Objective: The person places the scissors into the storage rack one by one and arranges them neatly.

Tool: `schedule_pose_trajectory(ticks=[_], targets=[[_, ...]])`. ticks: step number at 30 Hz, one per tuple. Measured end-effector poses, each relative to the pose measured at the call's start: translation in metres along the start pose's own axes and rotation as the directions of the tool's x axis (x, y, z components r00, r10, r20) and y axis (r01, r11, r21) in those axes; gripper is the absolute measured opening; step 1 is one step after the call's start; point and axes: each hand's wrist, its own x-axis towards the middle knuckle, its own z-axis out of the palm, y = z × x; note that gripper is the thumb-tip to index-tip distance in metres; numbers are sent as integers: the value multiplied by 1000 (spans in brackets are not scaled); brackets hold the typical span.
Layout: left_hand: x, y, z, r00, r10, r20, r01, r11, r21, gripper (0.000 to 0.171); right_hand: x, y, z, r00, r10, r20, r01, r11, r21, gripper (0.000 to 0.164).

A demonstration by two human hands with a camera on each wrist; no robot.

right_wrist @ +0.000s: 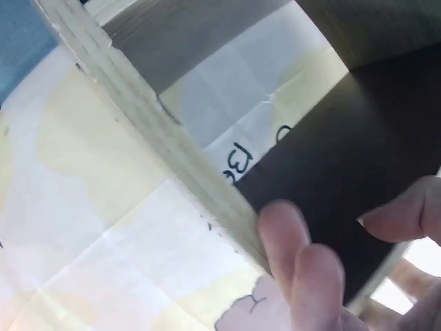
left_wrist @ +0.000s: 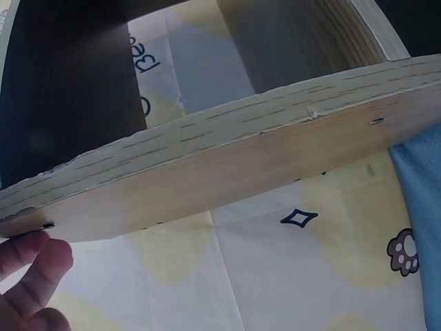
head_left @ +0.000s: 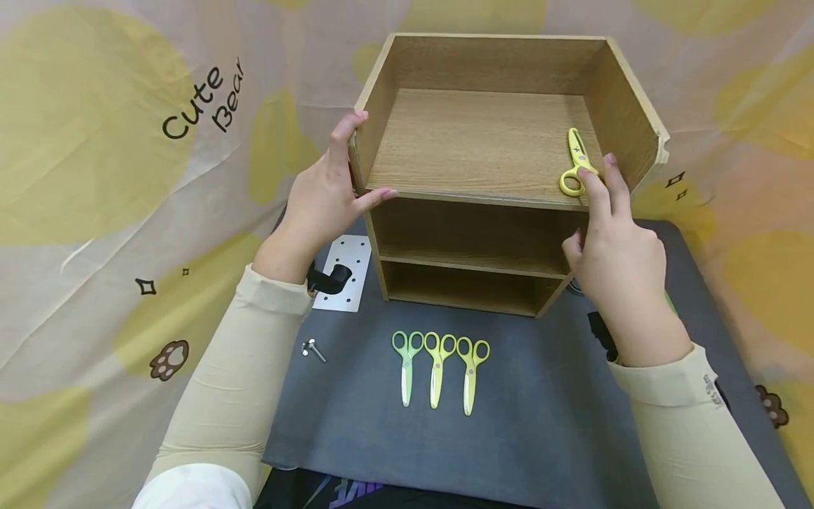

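Note:
A wooden shelf unit (head_left: 490,141) with a wide top tray and two lower compartments stands at the centre of the head view. My left hand (head_left: 324,198) grips its left side, the thumb over the front edge; in the left wrist view its fingertips (left_wrist: 55,258) touch the wood. Yellow scissors (head_left: 576,148) lie at the right of the top tray, rings towards me. My right hand (head_left: 617,261) reaches over the front right edge, fingers beside the scissors' rings and thumb apart. Whether a fingertip touches the rings is unclear; the right wrist view shows no scissors.
Three more scissors (head_left: 437,367), one greenish and two yellow, lie in a row on the dark grey table (head_left: 521,438). A white perforated plate (head_left: 346,265) is left of the shelf, with metal bolts (head_left: 313,349) nearer me. Patterned cloth (head_left: 95,141) hangs around.

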Motion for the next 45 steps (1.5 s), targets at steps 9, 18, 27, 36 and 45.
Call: schedule_pose_trajectory(ticks=[9,18,27,36,45], targets=[[1,-2,1,1000,-25,16,25,1000,7,103,-8,-7,-4,998,-42,-48,43,999,9,70],[1,-2,2,999,-35,30,35,999,-3,102,-10,-9,-3,998,-14,-54,15,1000,21,74],[1,-1,3,999,-23,23,23,1000,-9,102,-42,-21,25,941,-177,-290,228,962,152,39],[1,-1,2,999,-37,28,37,999,-12,102,-103,-37,124,884,-198,424,95,963,251,32],[2,-1,3,997,-61,39,62,998,-24,102,-134,-39,168,744,-101,661,-74,970,232,74]])
